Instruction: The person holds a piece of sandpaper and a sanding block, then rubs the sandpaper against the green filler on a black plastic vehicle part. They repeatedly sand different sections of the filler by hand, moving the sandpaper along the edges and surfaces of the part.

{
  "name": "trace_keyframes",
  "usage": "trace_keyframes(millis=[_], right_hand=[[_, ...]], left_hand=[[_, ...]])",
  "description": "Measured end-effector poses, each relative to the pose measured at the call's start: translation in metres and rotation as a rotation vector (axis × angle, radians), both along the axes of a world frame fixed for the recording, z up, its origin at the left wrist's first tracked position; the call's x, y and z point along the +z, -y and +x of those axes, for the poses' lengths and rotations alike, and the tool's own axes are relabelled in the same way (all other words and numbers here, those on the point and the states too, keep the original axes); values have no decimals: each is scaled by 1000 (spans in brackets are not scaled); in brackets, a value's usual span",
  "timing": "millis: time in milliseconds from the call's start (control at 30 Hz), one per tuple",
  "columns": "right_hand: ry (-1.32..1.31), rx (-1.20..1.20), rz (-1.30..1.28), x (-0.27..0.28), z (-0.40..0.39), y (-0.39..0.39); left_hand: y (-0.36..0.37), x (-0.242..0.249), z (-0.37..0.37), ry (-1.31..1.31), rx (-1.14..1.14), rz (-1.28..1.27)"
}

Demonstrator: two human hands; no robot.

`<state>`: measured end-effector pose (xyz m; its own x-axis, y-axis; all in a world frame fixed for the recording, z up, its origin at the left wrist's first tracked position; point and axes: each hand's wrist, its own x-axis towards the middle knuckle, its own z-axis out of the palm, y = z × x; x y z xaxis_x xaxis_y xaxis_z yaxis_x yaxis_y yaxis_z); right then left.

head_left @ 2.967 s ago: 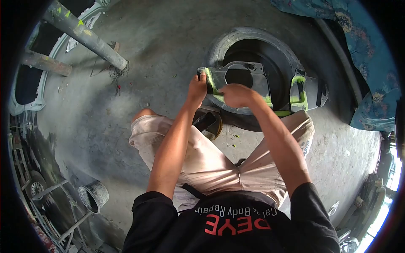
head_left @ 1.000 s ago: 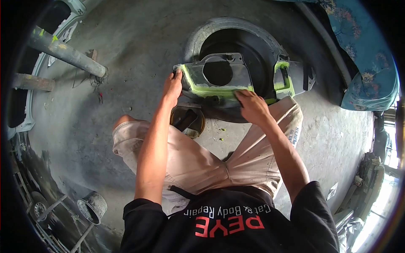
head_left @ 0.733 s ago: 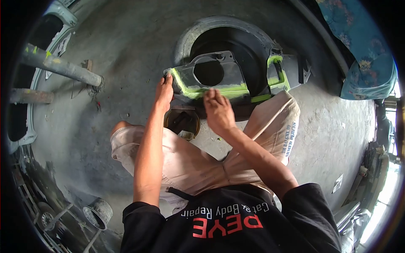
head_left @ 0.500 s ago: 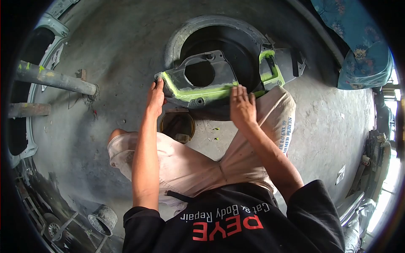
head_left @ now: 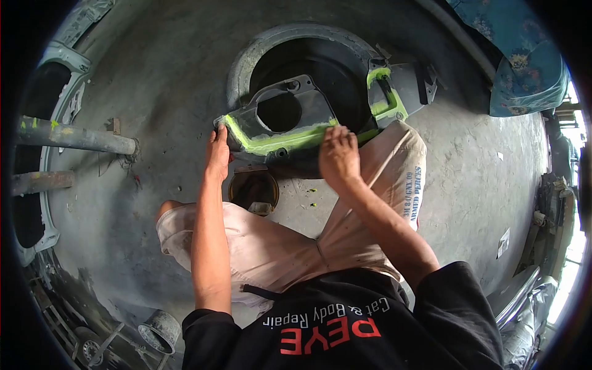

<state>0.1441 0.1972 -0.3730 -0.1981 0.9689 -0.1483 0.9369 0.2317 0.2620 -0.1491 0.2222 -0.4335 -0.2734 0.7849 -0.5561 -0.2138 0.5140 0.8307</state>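
A dark panel with a band of yellow-green filler [head_left: 271, 145] and a round opening lies across a tyre [head_left: 242, 69] on the floor. My left hand [head_left: 218, 153] grips the panel's left end, fingers along its edge. On the filler band toward the right rests my right hand [head_left: 340, 154], its fingers bent and close together; anything under them is hidden. Right of it, a framed part of the piece [head_left: 396, 110] also carries green filler, beside my raised knee.
A round container [head_left: 254, 190] holding a small block stands below the panel. Metal posts [head_left: 80, 137] are at the left, a bucket [head_left: 159, 331] at lower left, and a blue patterned cloth [head_left: 529, 80] at upper right.
The view has shifted slightly, so panel and tyre appear further left. My right hand has drawn back a little along the filler band, its fingers more bent. My left hand keeps its hold.
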Motion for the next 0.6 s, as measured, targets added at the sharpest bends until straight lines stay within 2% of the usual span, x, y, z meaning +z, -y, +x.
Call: trace_keyframes(millis=[67, 133, 200, 233, 267, 333, 400, 567, 600], right_hand=[[-326, 292, 97, -19, -13, 14], [-363, 349, 207, -14, -10, 14], [-280, 182, 94, -2, 10, -5], [-338, 156, 204, 0, 22, -15], [-381, 103, 92, 1, 32, -24], [-345, 77, 45, 1, 20, -22], [-419, 250, 61, -3, 10, -12], [-270, 69, 9, 6, 22, -25], [-196, 115, 99, 4, 15, -20]], left_hand=[[0, 5, 1, 0, -34, 8], [2, 17, 6, 19, 19, -28], [-1, 2, 1, 10, 38, -29], [-2, 1, 2, 6, 59, -31], [0, 1, 1, 9, 59, -31], [2, 18, 6, 19, -9, -9], [2, 18, 6, 16, 0, -19], [0, 10, 1, -22, -35, -17], [1, 16, 4, -20, -5, -33]])
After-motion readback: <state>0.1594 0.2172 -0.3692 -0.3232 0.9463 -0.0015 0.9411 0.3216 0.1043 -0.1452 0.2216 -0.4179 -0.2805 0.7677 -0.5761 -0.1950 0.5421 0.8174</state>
